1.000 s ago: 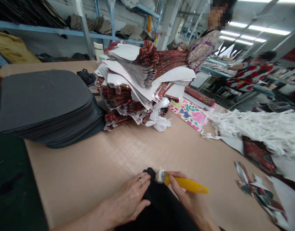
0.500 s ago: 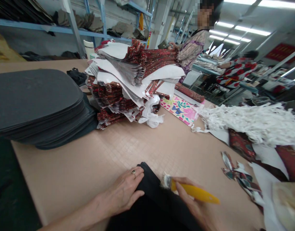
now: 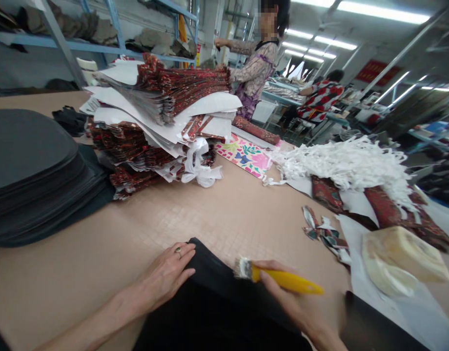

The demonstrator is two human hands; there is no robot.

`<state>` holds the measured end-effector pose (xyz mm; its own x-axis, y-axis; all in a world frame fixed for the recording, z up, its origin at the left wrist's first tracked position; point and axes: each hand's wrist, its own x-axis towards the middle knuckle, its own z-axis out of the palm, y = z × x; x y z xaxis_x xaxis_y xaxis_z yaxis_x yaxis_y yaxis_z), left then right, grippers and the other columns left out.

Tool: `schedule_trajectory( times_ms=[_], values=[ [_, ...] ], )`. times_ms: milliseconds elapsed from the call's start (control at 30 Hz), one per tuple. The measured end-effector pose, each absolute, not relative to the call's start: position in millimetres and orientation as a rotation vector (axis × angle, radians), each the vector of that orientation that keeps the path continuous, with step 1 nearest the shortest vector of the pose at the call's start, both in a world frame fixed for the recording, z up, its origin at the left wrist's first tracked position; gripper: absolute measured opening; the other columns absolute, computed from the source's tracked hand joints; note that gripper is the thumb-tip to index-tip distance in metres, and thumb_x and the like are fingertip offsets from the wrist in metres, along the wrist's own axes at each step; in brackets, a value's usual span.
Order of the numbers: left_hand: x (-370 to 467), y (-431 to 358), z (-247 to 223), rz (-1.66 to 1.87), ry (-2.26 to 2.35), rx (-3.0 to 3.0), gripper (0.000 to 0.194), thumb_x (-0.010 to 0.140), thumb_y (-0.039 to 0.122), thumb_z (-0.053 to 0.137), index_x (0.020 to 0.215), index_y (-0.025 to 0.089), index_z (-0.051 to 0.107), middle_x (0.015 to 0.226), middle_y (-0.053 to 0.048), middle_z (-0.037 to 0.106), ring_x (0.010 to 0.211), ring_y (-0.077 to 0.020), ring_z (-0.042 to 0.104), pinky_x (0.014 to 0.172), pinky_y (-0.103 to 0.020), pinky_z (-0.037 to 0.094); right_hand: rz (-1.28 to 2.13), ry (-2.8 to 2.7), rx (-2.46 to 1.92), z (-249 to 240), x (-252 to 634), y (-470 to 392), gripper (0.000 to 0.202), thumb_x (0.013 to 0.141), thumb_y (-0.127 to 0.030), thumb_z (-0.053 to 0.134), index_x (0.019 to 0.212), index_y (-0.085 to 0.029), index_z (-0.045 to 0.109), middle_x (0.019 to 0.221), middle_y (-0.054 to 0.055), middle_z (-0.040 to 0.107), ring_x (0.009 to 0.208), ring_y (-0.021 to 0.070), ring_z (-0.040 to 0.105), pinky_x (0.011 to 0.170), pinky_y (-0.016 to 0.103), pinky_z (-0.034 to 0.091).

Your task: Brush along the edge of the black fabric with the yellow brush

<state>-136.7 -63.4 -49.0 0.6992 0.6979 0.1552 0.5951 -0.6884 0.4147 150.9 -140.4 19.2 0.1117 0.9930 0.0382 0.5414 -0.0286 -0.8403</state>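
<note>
My left hand (image 3: pixel 169 273), a ring on one finger, presses its fingertips on the left edge of a black sheet (image 3: pixel 217 302) lying at the bottom centre. The fingers rest close together on the material, the thumb a little lower. In my right hand (image 3: pixel 279 282) is a brush with a yellow handle (image 3: pixel 297 282), gripped near its ferrule. Its pale, whitish bristles (image 3: pixel 242 268) point left and sit at the upper right edge of the black sheet; whether they touch it I cannot tell.
Dark rounded panels (image 3: pixel 27 156) are stacked at left, beside a tall pile of red patterned pieces (image 3: pixel 195 87). White strips (image 3: pixel 341 161), a cream container (image 3: pixel 403 258) and fabric scraps (image 3: pixel 325 234) lie right. A person (image 3: pixel 261 58) stands behind the table; another (image 3: pixel 319 97) sits farther back.
The view has swung right, so things appear farther left and the cream container shows fully. The brush has moved slightly relative to the black sheet. Both hands keep their holds. The standing person's arm is now stretched out.
</note>
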Motion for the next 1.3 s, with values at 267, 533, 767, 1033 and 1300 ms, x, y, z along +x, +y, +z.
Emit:
schedule_trajectory(
  times_ms=[267,533,767,1033,1300],
  values=[
    [-135.0,-48.8,-55.4,0.521,0.956,2.587,0.032,0.096,0.035,0.038,0.114,0.018,0.058,0.118,-0.009,0.059,0.108,-0.0235,0.053,0.093,-0.035,0.047,0.835,-1.367,-1.842,-6.4,243.5,-171.2,0.026,0.077,-0.044,0.061,0.082,-0.022,0.073,0.085,0.005,0.074,0.080,0.0218,0.069,0.076,0.031,0.055],
    [-100.8,-12.6,-42.1,0.352,0.932,2.526,0.023,0.092,0.028,0.041,0.101,0.019,0.059,0.102,-0.006,0.060,0.091,-0.0213,0.054,0.083,-0.034,0.042,0.824,-1.229,-1.800,13.3,242.7,-173.3,0.026,0.077,-0.043,0.061,0.085,-0.021,0.072,0.084,0.005,0.073,0.076,0.0199,0.068,0.072,0.031,0.055],
    [-78.1,4.2,-23.8,0.076,0.914,2.387,0.005,0.076,0.017,0.052,0.078,0.018,0.056,0.083,-0.002,0.059,0.082,-0.0190,0.052,0.073,-0.029,0.036,0.836,-1.199,-1.806,3.6,260.4,-185.4,0.024,0.073,-0.042,0.063,0.075,-0.020,0.072,0.078,0.005,0.073,0.074,0.0210,0.067,0.068,0.031,0.054],
    [-80.3,-4.5,-5.2,0.181,0.916,2.448,0.009,0.076,0.010,0.057,0.075,0.018,0.053,0.078,0.002,0.059,0.079,-0.0167,0.053,0.075,-0.028,0.032,0.886,-1.239,-1.718,13.2,271.5,-199.7,0.040,0.090,-0.044,0.043,0.119,-0.021,0.057,0.064,0.001,0.064,0.050,0.0150,0.061,0.054,0.029,0.051],
    [-97.6,-35.6,28.3,0.437,0.678,2.654,0.016,0.092,0.015,0.048,0.080,0.019,0.057,0.085,-0.001,0.059,0.084,-0.0159,0.052,0.082,-0.029,0.032,0.861,-1.963,-1.616,0.3,201.4,-155.0,0.034,0.071,-0.032,0.071,0.104,-0.026,0.062,0.104,0.006,0.065,0.102,0.0244,0.057,0.090,0.039,0.047]
  ],
)
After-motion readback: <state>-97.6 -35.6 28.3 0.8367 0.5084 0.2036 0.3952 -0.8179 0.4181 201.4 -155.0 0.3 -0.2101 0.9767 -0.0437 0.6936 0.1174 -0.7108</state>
